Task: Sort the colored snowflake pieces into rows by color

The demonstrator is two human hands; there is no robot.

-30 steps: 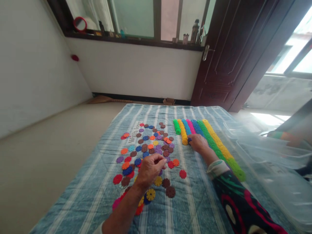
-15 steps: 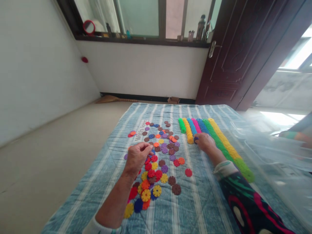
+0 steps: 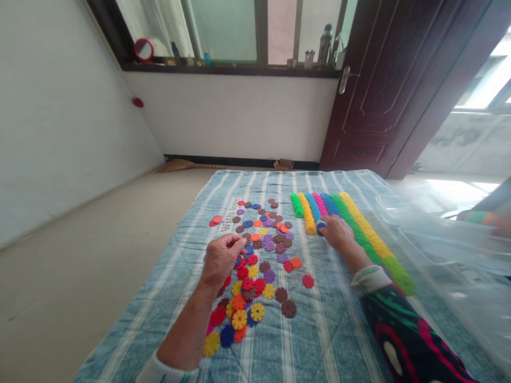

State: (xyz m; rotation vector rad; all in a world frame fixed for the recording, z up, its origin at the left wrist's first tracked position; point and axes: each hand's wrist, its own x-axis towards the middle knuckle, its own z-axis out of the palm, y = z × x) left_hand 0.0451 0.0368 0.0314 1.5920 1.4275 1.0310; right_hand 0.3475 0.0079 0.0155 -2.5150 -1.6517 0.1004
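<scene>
My right hand (image 3: pixel 338 234) closes its fingertips on a dark blue notched disc (image 3: pixel 321 227) at the near end of a light blue row of discs (image 3: pixel 313 206). Left of that row lie a yellow row (image 3: pixel 306 213) and a short green row (image 3: pixel 296 205). The near part of the pink row (image 3: pixel 319 203) is hidden by my fingers. My left hand (image 3: pixel 222 258) is closed in a pinch above scattered flower-shaped discs (image 3: pixel 257 311) in red, yellow, brown, purple, orange and blue. Whether anything sits in that pinch is hidden.
Longer blue (image 3: pixel 330 206), green (image 3: pixel 353 229) and yellow-to-lime (image 3: pixel 373 242) rows run beside my right forearm. Clear plastic containers (image 3: pixel 451 244), blurred, stand at the right. Under everything is a striped blue cloth (image 3: pixel 291 351). A door (image 3: pixel 371 96) stands beyond.
The view has shifted slightly. My right fingers have lifted a little, showing more of the dark blue disc. My left hand has moved slightly left, still pinched.
</scene>
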